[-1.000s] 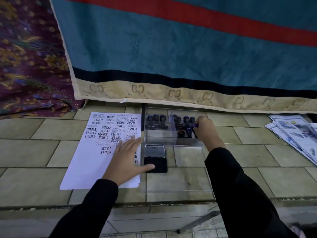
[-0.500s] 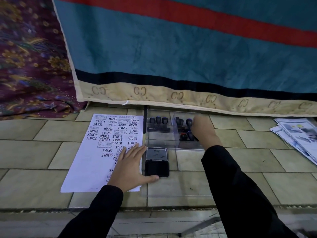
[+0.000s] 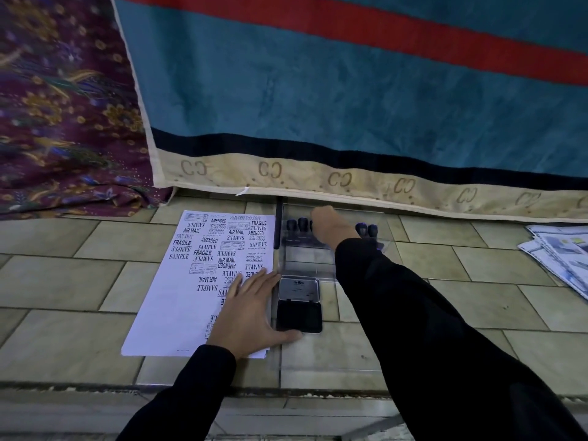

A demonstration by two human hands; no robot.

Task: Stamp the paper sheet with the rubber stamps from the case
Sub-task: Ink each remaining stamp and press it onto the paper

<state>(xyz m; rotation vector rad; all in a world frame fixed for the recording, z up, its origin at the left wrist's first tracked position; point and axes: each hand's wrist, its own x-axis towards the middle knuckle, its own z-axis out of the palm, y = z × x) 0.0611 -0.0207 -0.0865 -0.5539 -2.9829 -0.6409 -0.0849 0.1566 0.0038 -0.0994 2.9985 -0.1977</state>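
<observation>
We judge the step in hand to be choosing a stamp. Our right hand [image 3: 331,227] reaches into the far row of the clear case [image 3: 305,262], knuckles up, fingers bent down among the stamp handles [image 3: 301,223]. The back of the hand hides them, so we cannot tell whether they hold one. Our left hand [image 3: 251,316] lies flat, fingers spread, on the near right corner of the paper sheet [image 3: 178,300], thumb out along the near edge of the ink pad [image 3: 299,316].

The sheet lies on the tiled floor just left of the case; its far half is crowded with prints and its near left part is bare. Next, we think, a stamp must be lifted straight out, pressed on the open pad, then set down on that bare part while the left hand pins the sheet.

We count one sheet, one case, one ink pad and four handles showing: two left of the right hand, two right of it. Any beneath it are hidden
</observation>
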